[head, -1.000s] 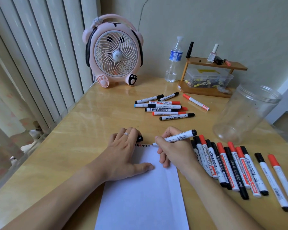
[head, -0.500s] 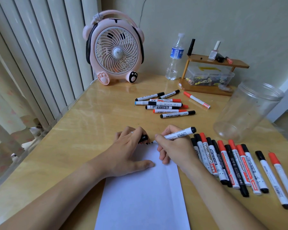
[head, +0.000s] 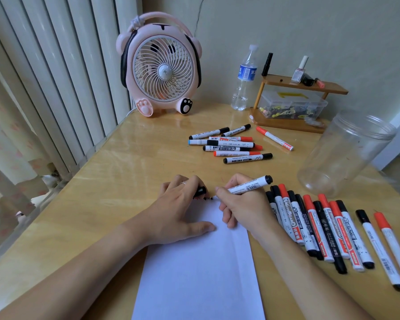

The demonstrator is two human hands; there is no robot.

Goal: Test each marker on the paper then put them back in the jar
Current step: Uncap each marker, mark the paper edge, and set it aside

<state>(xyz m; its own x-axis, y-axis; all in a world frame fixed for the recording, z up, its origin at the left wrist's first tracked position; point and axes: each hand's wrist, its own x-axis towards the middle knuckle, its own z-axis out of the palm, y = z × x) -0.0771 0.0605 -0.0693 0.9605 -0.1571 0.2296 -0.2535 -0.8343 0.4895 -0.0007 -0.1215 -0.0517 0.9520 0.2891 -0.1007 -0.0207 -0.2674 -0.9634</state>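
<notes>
A: Change since the previous frames: we have drawn our left hand [head: 178, 211] slightly back from the top edge of the paper [head: 201, 269], so the black cap [head: 200, 191] pinched in its fingertips shows more fully. The marker tip has hardly shifted.

B: Confirmed. Hand state?

A: Our right hand [head: 243, 204] grips the black marker [head: 247, 184] in a writing hold, tip on the paper's top edge beside a row of small ink marks [head: 206, 197]. Our left hand rests on the paper, thumb extended flat.

B: Location of the remaining markers?

A: Untested row [head: 328, 229] lies on the counter [head: 125, 172] just right of the paper. A second group [head: 231, 145] lies further back, near the fan [head: 159, 65]. The jar [head: 344, 153] stands empty at the right, beyond the row.
</notes>
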